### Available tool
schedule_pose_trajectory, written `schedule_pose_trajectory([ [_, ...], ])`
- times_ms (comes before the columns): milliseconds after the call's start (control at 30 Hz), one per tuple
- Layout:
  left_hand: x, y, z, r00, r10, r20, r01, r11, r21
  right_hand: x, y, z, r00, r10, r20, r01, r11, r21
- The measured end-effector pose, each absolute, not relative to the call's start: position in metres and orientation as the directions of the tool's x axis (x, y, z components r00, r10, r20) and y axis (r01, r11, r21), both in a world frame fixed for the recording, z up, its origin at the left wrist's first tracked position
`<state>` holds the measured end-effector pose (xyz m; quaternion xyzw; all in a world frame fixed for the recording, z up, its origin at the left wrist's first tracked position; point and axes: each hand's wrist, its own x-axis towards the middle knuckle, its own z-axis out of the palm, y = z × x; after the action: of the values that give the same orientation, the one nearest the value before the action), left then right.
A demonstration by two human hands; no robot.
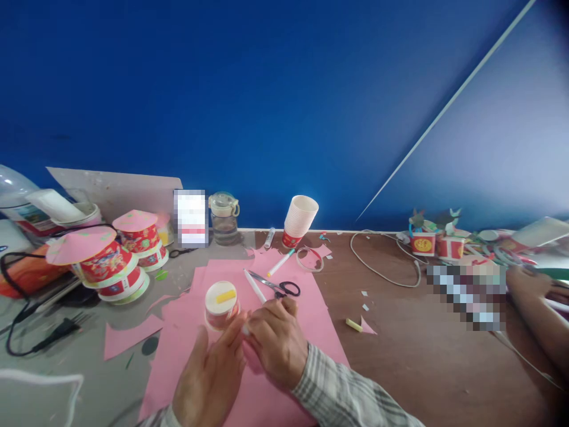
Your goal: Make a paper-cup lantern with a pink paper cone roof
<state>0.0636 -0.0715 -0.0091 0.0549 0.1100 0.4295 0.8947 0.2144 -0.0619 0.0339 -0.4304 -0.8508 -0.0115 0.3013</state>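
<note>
My left hand (213, 370) is over the pink paper sheets (306, 356), its fingers stretched forward and thumb apart. Its fingertips meet my right hand (280, 341), which is closed with curled fingers. A curved pink paper piece (252, 357) shows between the hands, mostly covered by the right one. At the right fingertips is a small whitish spot that I cannot make out. Just beyond my left fingers stands a short red-and-white paper cup piece (221, 305) with a yellow strip (226, 296) on top. Black-handled scissors (284, 289) and a white pen (254, 287) lie beyond my right hand.
Stacked paper cups (301, 216) and a lidded water jar (224, 219) stand by the blue wall. Paper-cup lanterns with pink cone tops (95, 258) and a black plug (60, 333) are at left. A yellow-capped marker (281, 263) lies ahead. Another person's hand (528, 284) is far right.
</note>
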Motion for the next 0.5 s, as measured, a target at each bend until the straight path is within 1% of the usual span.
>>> schedule_pose_trajectory([
  [67,0.067,-0.073,-0.004,0.591,0.794,-0.140,-0.770,0.607,0.196,0.213,-0.064,0.037,-0.533,0.686,0.495,0.720,0.675,-0.161],
  [167,0.072,-0.076,0.001,0.598,0.793,-0.118,-0.765,0.608,0.213,0.211,-0.065,0.038,-0.578,0.676,0.457,0.706,0.695,-0.134],
  [233,0.073,-0.078,0.001,0.579,0.808,-0.108,-0.776,0.587,0.230,0.209,-0.065,0.038,-0.538,0.711,0.453,0.731,0.661,-0.169],
  [367,0.072,-0.081,-0.002,0.551,0.829,-0.095,-0.791,0.555,0.258,0.206,-0.065,0.037,-0.422,0.784,0.455,0.768,0.576,-0.279],
  [500,0.070,-0.083,-0.005,0.573,0.808,-0.139,-0.746,0.584,0.320,0.205,-0.064,0.030,-0.328,0.823,0.465,0.749,0.526,-0.403],
])
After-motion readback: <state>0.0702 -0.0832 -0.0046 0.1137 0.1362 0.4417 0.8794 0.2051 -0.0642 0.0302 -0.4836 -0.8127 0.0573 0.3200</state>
